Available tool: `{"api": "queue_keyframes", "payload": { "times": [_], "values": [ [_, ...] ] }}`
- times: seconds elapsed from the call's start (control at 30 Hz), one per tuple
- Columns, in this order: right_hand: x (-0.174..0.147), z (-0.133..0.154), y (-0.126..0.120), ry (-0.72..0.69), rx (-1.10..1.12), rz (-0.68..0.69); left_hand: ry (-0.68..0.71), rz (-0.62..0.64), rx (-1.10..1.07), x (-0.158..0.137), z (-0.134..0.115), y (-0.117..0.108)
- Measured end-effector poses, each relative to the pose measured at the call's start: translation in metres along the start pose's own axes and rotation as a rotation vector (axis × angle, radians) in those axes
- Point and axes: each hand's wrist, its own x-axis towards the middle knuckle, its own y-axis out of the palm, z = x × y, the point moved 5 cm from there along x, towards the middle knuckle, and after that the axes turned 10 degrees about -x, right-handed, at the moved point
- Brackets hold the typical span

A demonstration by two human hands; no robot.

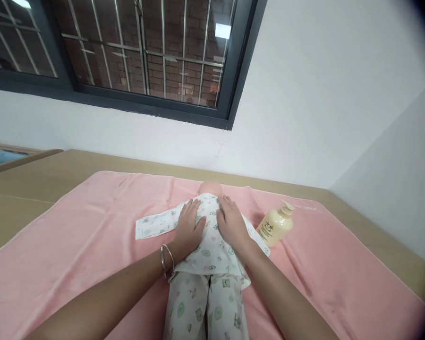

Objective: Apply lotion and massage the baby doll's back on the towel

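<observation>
A baby doll point(211, 188) lies stretched out on a pink blanket point(102, 212), its head toward the wall. It wears a white printed top point(209, 241) and matching trousers point(221, 307). My left hand point(190, 226) rests flat on the left side of the top, fingers extended, two bangles point(167, 259) on its wrist. On the right side of the top lies my right hand point(233, 224), also flat with fingers stretched. Neither hand grips anything. The left sleeve reaches out sideways; my right arm partly covers the right one. The doll's face cannot be seen.
A yellow pump bottle point(275, 224) stands on the blanket, right of the doll and close to its sleeve. Beneath the blanket is a wooden tabletop point(31, 189). A white wall point(286, 118) and a dark-framed barred window point(148, 101) are behind it.
</observation>
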Motion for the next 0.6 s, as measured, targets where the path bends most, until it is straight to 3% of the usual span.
{"api": "queue_keyframes", "payload": {
  "times": [0.13,0.23,0.43,0.6],
  "values": [
    [-0.002,0.006,-0.022,-0.025,-0.042,-0.130,0.012,-0.008,-0.024,-0.001,0.001,0.000],
    [-0.008,0.016,-0.024,-0.053,0.028,-0.186,0.029,-0.020,-0.043,-0.002,0.001,-0.001],
    [-0.015,0.039,0.005,-0.168,0.018,0.035,0.057,-0.066,-0.076,-0.003,-0.002,-0.005],
    [-0.015,0.034,-0.003,-0.102,0.017,-0.070,0.045,-0.069,-0.086,-0.003,-0.003,-0.006]
  ]
}}
